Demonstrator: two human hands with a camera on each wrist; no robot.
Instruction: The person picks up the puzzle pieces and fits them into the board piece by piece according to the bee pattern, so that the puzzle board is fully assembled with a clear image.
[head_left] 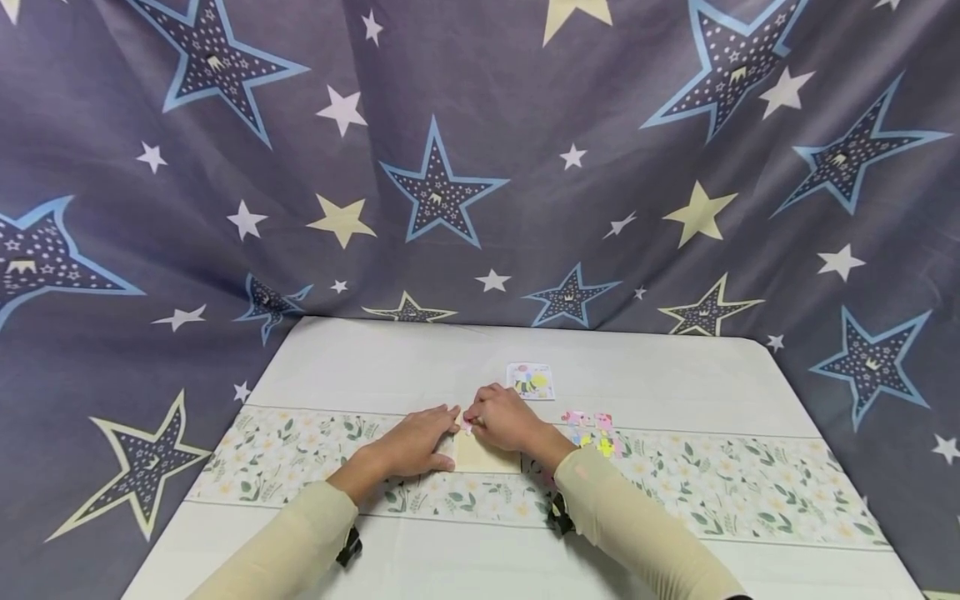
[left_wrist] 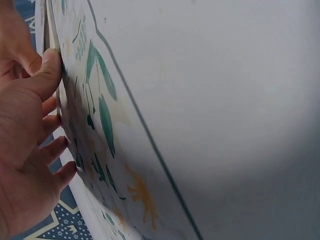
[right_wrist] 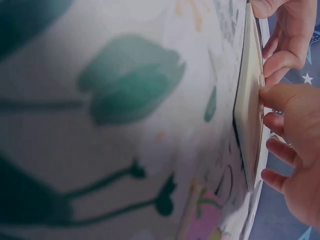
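My right hand (head_left: 506, 419) pinches the pink piece (head_left: 467, 427) at the far-left corner of the board (head_left: 483, 458), just beside my left hand (head_left: 416, 442), resting unclenched along its left edge.

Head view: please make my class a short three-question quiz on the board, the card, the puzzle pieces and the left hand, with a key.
1. True or false: the picture card lies beyond the board, farther from the person.
2. Where do the loose puzzle pieces lie, as the person sees it? A) left of the board; B) right of the board; C) under the card.
3. Fill in: the person's ____ hand is at the board's left edge.

Key: 1. True. 2. B, right of the board. 3. Left: the left hand.
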